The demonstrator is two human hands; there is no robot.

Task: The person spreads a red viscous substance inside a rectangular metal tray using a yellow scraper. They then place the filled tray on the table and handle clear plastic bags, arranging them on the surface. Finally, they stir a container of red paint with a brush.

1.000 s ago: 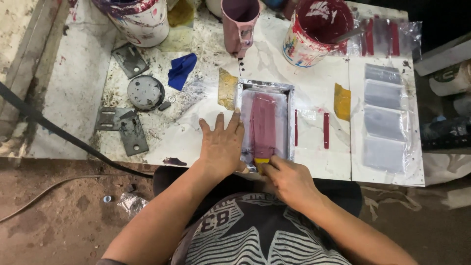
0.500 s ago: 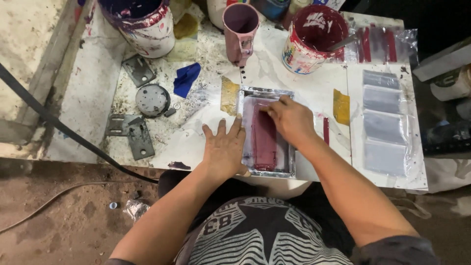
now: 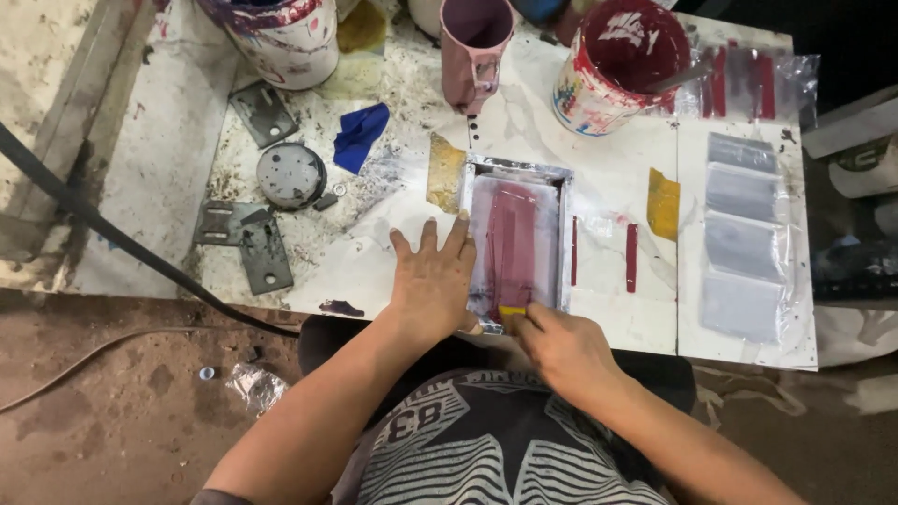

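A small metal-framed printing screen [image 3: 517, 170] lies on the white table [image 3: 617, 318], with a stripe of dark red ink [image 3: 512, 243] down its middle. My left hand [image 3: 432, 277] rests flat on the table against the frame's left side, fingers spread. My right hand [image 3: 559, 343] is at the frame's near end, closed on a small yellow squeegee [image 3: 512, 310] whose edge touches the ink.
Behind the screen stand a pink jug [image 3: 475, 47], a bucket of red ink [image 3: 625, 64] and a white bucket [image 3: 278, 36]. Clear plastic sheets [image 3: 744, 229] lie to the right, two red strips [image 3: 631, 257] beside the frame. Metal plates [image 3: 254, 248], a round lid [image 3: 291, 175] and a blue rag [image 3: 361, 135] lie at left.
My right hand has pulled the squeegee from the far end of the screen back to the near end, spreading the ink. My left hand has stayed put.
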